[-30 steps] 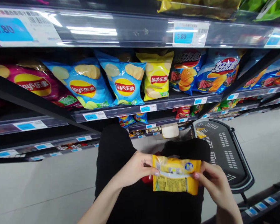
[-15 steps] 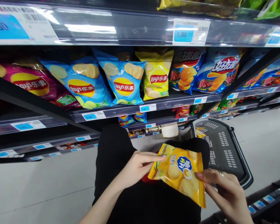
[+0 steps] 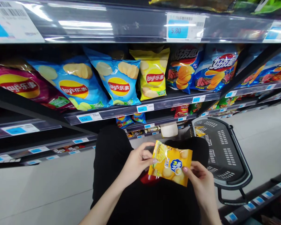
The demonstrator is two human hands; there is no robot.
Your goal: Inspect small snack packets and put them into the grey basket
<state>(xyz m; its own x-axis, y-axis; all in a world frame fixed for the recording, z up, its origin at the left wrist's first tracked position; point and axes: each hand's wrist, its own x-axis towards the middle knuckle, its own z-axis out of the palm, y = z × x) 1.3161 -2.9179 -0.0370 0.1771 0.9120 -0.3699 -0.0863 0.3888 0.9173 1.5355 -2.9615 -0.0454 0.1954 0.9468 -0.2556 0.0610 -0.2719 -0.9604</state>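
Observation:
Between my two hands is a small yellow snack bag (image 3: 170, 164) with a blue-and-white logo and pictures of round pale crisps. My left hand (image 3: 139, 161) pinches its left edge, thumb on the front and fingers behind. At the right edge, my right hand (image 3: 200, 178) grips the bag the same way, its thumb on the printed face. The bag is held above my lap, tilted slightly, its front facing up toward me. Under it on my black-clothed lap (image 3: 154, 200) lies a red item (image 3: 150, 178), mostly covered and too hidden to name.
A grey shopping basket (image 3: 221, 150) with a yellow packet (image 3: 199, 131) inside stands on the floor to the right. Ahead, a shelf (image 3: 121, 112) carries blue chip bags (image 3: 121, 79), a yellow chip bag (image 3: 154, 73) and others. A low shelf edge (image 3: 255, 200) runs at lower right.
The snack bag has moved slightly left and turned more level. My right hand has come inward and up with it. My left fingers have shifted along its left edge. The view has shifted slightly.

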